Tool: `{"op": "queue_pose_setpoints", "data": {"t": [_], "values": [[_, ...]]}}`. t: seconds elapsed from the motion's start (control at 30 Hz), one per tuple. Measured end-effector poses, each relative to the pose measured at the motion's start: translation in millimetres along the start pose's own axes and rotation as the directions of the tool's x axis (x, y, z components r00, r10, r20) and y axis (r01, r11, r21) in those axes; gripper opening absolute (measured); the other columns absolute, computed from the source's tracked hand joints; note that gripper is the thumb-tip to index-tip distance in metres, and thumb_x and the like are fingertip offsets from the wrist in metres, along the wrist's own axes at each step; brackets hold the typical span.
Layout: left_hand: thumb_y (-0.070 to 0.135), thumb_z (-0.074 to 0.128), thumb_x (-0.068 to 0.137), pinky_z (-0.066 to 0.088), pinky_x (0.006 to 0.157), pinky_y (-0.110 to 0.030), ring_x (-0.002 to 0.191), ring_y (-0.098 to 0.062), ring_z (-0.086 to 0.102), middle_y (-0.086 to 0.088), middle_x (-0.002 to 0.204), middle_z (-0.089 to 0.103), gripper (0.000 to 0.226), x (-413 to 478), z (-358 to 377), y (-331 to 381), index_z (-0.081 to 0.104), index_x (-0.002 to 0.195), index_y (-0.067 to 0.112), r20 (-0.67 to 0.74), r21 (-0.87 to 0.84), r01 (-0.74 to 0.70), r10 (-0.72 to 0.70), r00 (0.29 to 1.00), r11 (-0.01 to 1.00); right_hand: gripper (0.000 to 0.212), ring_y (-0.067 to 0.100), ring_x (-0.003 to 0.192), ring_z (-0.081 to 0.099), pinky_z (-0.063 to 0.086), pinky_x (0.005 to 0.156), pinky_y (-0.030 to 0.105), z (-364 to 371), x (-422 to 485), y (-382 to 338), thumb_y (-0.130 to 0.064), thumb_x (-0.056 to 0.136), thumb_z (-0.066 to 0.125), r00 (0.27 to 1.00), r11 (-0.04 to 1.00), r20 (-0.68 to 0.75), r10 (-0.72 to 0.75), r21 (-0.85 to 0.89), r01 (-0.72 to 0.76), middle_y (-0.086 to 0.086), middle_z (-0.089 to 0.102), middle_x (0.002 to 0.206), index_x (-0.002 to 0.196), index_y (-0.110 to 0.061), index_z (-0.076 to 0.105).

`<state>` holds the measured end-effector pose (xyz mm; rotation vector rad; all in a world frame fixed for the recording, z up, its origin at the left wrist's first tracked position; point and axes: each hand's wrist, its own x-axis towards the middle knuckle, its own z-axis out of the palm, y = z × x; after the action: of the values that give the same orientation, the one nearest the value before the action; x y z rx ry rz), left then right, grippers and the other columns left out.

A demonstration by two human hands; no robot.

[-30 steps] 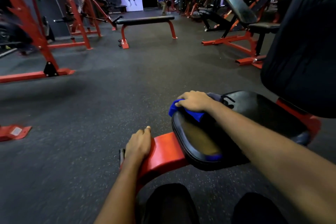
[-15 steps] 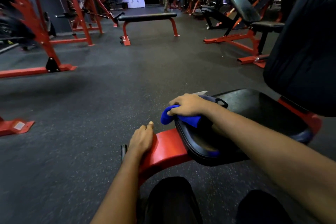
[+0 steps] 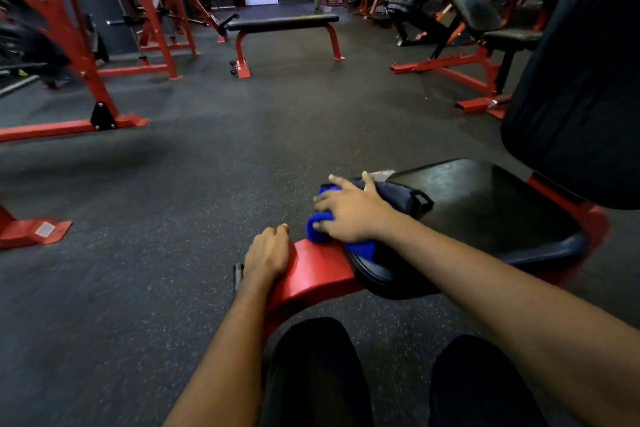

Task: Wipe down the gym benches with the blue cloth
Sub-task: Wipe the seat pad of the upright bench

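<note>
Blue cloth [image 3: 322, 236] beneath spread fingers [image 3: 325, 202] of right hand [image 3: 351, 217]

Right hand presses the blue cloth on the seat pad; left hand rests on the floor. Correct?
No: the head view shows the left hand holding the red frame, not the floor. The right hand and blue cloth are as stated.
</note>
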<state>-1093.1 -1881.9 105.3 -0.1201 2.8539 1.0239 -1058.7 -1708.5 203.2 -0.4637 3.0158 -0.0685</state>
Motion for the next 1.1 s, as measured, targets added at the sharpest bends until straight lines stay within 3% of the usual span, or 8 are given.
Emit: {"op": "queue_pose_setpoints", "data": {"t": [0.13, 0.33, 0.47, 0.53, 0.7, 0.8, 0.9, 1.1], "values": [[0.033, 0.026, 0.100, 0.036, 0.099, -0.041, 0.126, -0.034, 0.047, -0.018, 0.140, 0.050, 0.049, -6.6, -2.1, 2.7, 0.057, 0.129, 0.009, 0.027, 0.056, -0.009, 0.007, 1.000, 0.998, 0.032, 0.016, 0.147, 0.022, 0.006, 0.113, 0.069, -0.4, -4.0, -12.1, -0.043, 0.095, 0.046, 0.999, 0.999, -0.012, 0.036, -0.031, -0.036, -0.011, 0.051, 0.142, 0.119, -0.031, 0.064], [0.032, 0.030, 0.100, 0.038, 0.095, -0.040, 0.123, -0.036, 0.050, -0.021, 0.137, 0.052, 0.046, -9.5, -1.9, 5.7, 0.058, 0.124, 0.005, -0.002, 0.088, -0.005, 0.005, 1.000, 0.996, 0.028, 0.017, 0.146, 0.025, 0.012, 0.112, 0.068, 28.0, -73.5, -26.8, -0.037, 0.092, 0.047, 0.967, 0.991, -0.240, -0.085, -0.118, 0.058, -0.013, 0.059, 0.127, 0.109, -0.025, 0.065], [0.031, 0.028, 0.099, 0.039, 0.094, -0.041, 0.122, -0.036, 0.050, -0.021, 0.136, 0.052, 0.046, -11.0, -3.7, 7.2, 0.059, 0.122, 0.005, -0.004, 0.105, -0.009, 0.010, 1.000, 0.994, 0.037, 0.030, 0.151, -0.006, -0.001, 0.103, 0.080, 18.6, -47.2, -30.7, -0.044, 0.096, 0.044, 0.987, 0.994, -0.129, 0.096, -0.033, -0.101, -0.015, 0.025, 0.159, 0.131, -0.036, 0.055], [0.026, 0.029, 0.099, 0.039, 0.093, -0.040, 0.121, -0.036, 0.050, -0.021, 0.134, 0.053, 0.040, -13.2, -3.5, 7.5, 0.058, 0.118, 0.005, -0.004, 0.145, -0.034, 0.035, 0.999, 0.989, 0.039, 0.037, 0.149, -0.010, -0.002, 0.101, 0.081, 11.6, -29.0, -35.0, -0.043, 0.096, 0.044, 0.983, 0.985, -0.065, 0.172, -0.012, -0.173, -0.012, 0.012, 0.164, 0.134, -0.039, 0.052], [0.020, 0.032, 0.096, 0.040, 0.091, -0.041, 0.119, -0.038, 0.050, -0.022, 0.131, 0.052, 0.033, -12.9, -2.6, 6.8, 0.056, 0.112, 0.005, -0.001, 0.222, -0.078, 0.081, 0.997, 0.972, 0.037, 0.036, 0.146, 0.018, 0.012, 0.107, 0.071, 27.6, -59.6, -47.8, -0.037, 0.096, 0.046, 0.943, 0.958, -0.252, 0.218, -0.129, -0.256, -0.004, 0.031, 0.158, 0.131, -0.034, 0.055], [0.024, 0.031, 0.095, 0.038, 0.088, -0.041, 0.118, -0.038, 0.050, -0.022, 0.131, 0.053, 0.038, -11.5, -1.2, 6.7, 0.058, 0.112, 0.003, -0.002, 0.199, -0.058, 0.060, 0.998, 0.978, 0.032, 0.035, 0.135, 0.040, 0.030, 0.103, 0.059, 46.9, -93.2, -59.3, -0.032, 0.087, 0.057, 0.879, 0.947, -0.419, 0.228, -0.115, -0.301, -0.001, 0.047, 0.148, 0.118, -0.032, 0.065], [0.028, 0.030, 0.094, 0.037, 0.084, -0.041, 0.116, -0.038, 0.052, -0.023, 0.130, 0.055, 0.045, -8.0, -0.2, 5.1, 0.059, 0.114, 0.001, -0.012, 0.166, -0.028, 0.031, 0.999, 0.986, 0.028, 0.032, 0.129, 0.046, 0.033, 0.099, 0.054, 69.8, -113.2, -57.5, -0.028, 0.080, 0.063, 0.783, 0.948, -0.569, 0.252, -0.016, -0.317, -0.003, 0.052, 0.143, 0.109, -0.031, 0.065], [0.032, 0.030, 0.094, 0.037, 0.081, -0.039, 0.111, -0.037, 0.054, -0.023, 0.126, 0.057, 0.047, -5.1, 1.7, 4.9, 0.060, 0.113, 0.001, -0.042, 0.127, -0.004, 0.010, 0.999, 0.992, 0.031, 0.027, 0.128, 0.049, 0.030, 0.102, 0.054, 77.0, -115.7, -53.4, -0.038, 0.082, 0.061, 0.456, 0.834, -0.720, 0.523, 0.323, -0.447, -0.009, 0.059, 0.134, 0.111, -0.030, 0.065]]}}
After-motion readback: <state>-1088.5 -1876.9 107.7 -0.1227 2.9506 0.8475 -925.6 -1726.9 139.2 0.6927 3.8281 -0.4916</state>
